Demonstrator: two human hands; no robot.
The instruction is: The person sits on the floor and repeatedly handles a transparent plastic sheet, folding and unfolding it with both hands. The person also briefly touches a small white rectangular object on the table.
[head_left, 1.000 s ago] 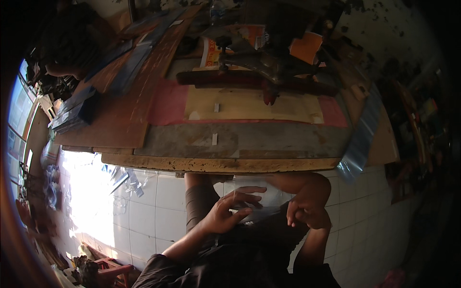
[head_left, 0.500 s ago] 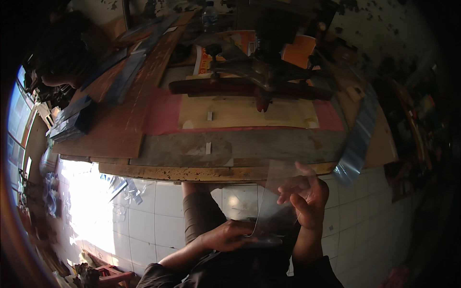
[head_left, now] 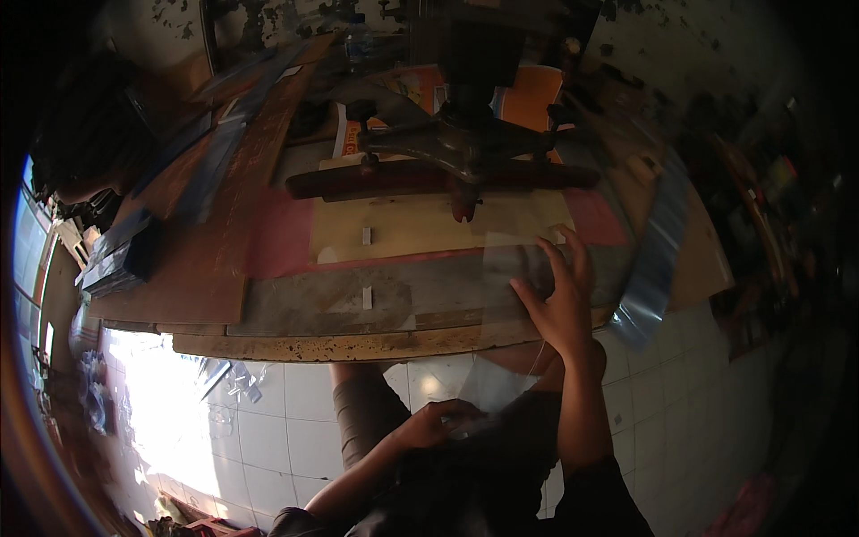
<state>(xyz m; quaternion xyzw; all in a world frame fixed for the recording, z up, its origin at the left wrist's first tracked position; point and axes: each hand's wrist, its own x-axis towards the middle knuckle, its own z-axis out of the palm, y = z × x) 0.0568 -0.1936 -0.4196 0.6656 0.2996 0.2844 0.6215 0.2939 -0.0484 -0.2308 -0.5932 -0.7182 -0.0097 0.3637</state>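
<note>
Transparent, thin rectangular plastic sheet (head_left: 501, 309) spans the worn brown wooden table edge (head_left: 295, 347); at it, the right hand (head_left: 567, 309) reaches forward, thumb and fingers spread wide, its grip impossible to tell; the left hand (head_left: 428, 426), low over the lap, curls closed on another clear plastic sheet (head_left: 492, 383)

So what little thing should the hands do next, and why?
Maybe the right hand could gently lower the clear sheet onto the grey board, because that hand is at the sheet, whose upper part shows over the board in this view.
</note>
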